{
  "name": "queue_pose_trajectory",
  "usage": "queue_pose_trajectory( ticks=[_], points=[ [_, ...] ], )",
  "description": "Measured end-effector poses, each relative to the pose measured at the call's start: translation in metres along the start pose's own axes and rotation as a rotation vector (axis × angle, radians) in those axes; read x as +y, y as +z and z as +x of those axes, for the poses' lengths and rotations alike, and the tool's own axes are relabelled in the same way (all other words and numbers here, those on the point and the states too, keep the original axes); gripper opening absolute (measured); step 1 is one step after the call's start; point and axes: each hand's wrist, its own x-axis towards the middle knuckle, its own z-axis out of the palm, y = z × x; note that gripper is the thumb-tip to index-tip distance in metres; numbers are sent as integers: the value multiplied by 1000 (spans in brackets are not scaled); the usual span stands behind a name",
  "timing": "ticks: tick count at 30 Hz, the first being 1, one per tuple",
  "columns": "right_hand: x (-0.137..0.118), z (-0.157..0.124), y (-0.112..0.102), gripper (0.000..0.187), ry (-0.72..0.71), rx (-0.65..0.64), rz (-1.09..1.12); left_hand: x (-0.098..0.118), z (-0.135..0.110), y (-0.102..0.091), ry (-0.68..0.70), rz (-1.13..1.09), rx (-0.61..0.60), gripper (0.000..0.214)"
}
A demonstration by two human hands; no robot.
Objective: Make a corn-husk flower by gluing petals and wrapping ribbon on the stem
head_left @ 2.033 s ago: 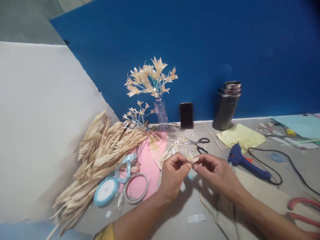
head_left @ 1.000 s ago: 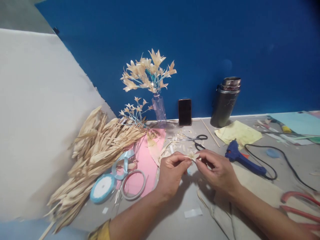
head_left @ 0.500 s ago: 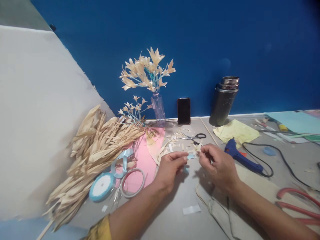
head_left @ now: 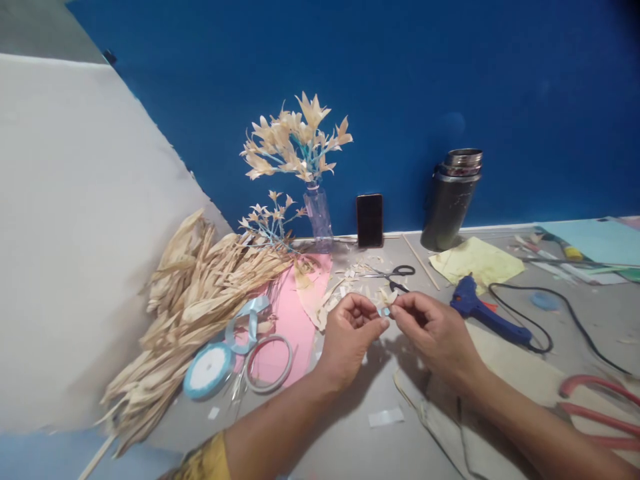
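Observation:
My left hand and my right hand meet over the grey table, both pinching a small husk flower on a light blue stem between their fingertips. Pale husk scraps lie scattered just behind the hands. Black scissors rest beyond the scraps. A blue glue gun lies to the right of my right hand.
A heap of dried husks fills the left. Blue ribbon spool, tape ring and pink paper lie beside it. A vase of husk flowers, a phone and a steel flask stand by the blue wall. Red-handled scissors lie right.
The hands have stayed together on the small flower, shifting their finger grip along it; the blue stem now shows between the fingertips. The view has swayed slightly.

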Motion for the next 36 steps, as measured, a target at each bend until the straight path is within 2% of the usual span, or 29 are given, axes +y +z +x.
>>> queue_pose_trajectory(
  ticks=[3,8,9,11,14,16,19,22,25,27,30,36],
  points=[
    [-3,0,-2,21,49,-11,25,-2,-3,-3,173,213,25,13],
    [-7,1,-1,22,135,-8,69,-6,-6,-5,734,665,79,20],
    [-8,1,-1,22,145,-17,77,-7,-6,-6,811,719,85,19],
    [-7,2,0,22,155,-37,90,-8,-6,-6,870,785,90,12],
    [-6,1,1,22,158,-52,98,-5,-6,-7,825,783,76,8],
    [-6,1,1,22,159,-61,100,-1,-7,-6,709,706,63,11],
    [-6,0,1,21,173,-79,108,5,-5,-5,395,476,55,11],
    [-7,1,-1,20,199,-123,142,7,0,-6,85,168,-16,13],
    [-7,3,-4,19,210,-216,215,8,3,-7,-145,-122,-134,22],
    [-5,5,-6,19,194,-315,289,9,3,-7,-251,-254,-193,25],
    [-1,6,-8,23,163,-440,354,11,1,-6,-254,-241,-204,22],
    [-3,7,-9,25,76,-463,220,6,-5,-1,22,62,-45,10]
  ],
)
